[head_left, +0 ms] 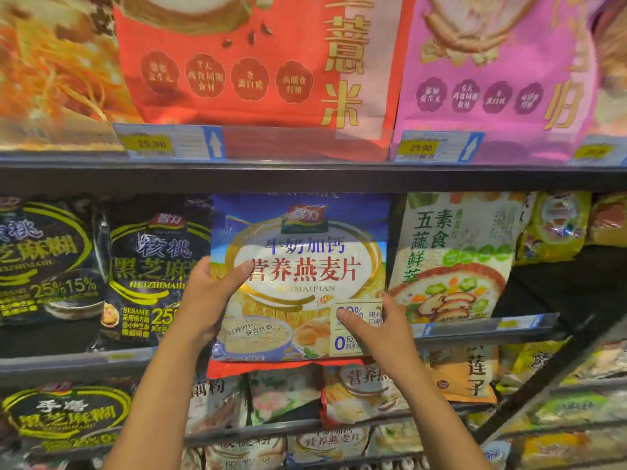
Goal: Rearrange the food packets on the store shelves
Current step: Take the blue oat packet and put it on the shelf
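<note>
While two bare forearms reach up from the bottom of the view, both hands grip one glossy blue and white plastic oatmeal packet with red Chinese lettering, held upright in front of the middle shelf. The left hand clasps the packet's left edge about halfway up, thumb lying across the front and the other fingers hidden behind. The right hand clasps the lower right corner the same way, thumb pressed flat on the front over a small white panel. A red strip, possibly another packet, shows just under the blue packet's bottom edge.

Just left of the held packet, on the same shelf, stands a black sesame paste packet with yellow-green swirls, and a second black packet of similar design stands beside it further left. Just right stands a pale green and white vegetable cereal packet picturing sliced vegetables, with a yellow packet beyond it.

Below, the lower shelves hold more packets, among them an orange packet with dark characters and another black and yellow-green one.

Above, past a dark metal shelf edge carrying yellow price labels, stand a large red paper bag with gold characters and a large pink paper bag beside it, both blurred.
</note>
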Demonstrator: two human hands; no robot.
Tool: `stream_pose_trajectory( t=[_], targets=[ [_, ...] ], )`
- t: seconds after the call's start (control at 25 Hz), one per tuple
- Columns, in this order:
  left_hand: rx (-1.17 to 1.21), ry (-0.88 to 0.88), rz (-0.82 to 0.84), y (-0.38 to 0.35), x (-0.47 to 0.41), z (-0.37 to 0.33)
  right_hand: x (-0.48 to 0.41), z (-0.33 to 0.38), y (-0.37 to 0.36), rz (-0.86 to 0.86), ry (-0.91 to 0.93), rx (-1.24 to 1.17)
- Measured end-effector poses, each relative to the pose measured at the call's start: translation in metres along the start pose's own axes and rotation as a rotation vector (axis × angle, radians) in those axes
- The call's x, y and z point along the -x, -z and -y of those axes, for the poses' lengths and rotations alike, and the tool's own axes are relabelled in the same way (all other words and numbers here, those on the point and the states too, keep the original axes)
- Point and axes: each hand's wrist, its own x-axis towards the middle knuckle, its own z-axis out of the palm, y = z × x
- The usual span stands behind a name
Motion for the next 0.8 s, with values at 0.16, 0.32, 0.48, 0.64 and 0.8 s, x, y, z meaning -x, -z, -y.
stream_pose_trajectory(
  t=[0.16,0.32,0.48,0.64,0.8],
  targets=[
    [-0.082,0.026,-0.029,-0.008,-0.025,-0.009,-0.028,0.000,-0.003,-0.081,0.053,0.030],
    [-0.138,-0.080,-0.034,-0.018,-0.039,-0.009,-0.041,0.011,0.004,-0.111,0.060,0.047],
    [-0.244,-0.091,-0.011,-0.027,-0.041,-0.007,-0.051,0.005,0.010,-0.133,0.066,-0.014],
    [-0.597,0.074,0.163,-0.015,-0.035,-0.008,-0.050,-0.005,0.007,-0.209,0.074,0.032],
    [-0.859,0.105,0.150,-0.016,-0.014,-0.003,-0.042,-0.015,0.008,-0.208,0.054,0.127]
  ],
)
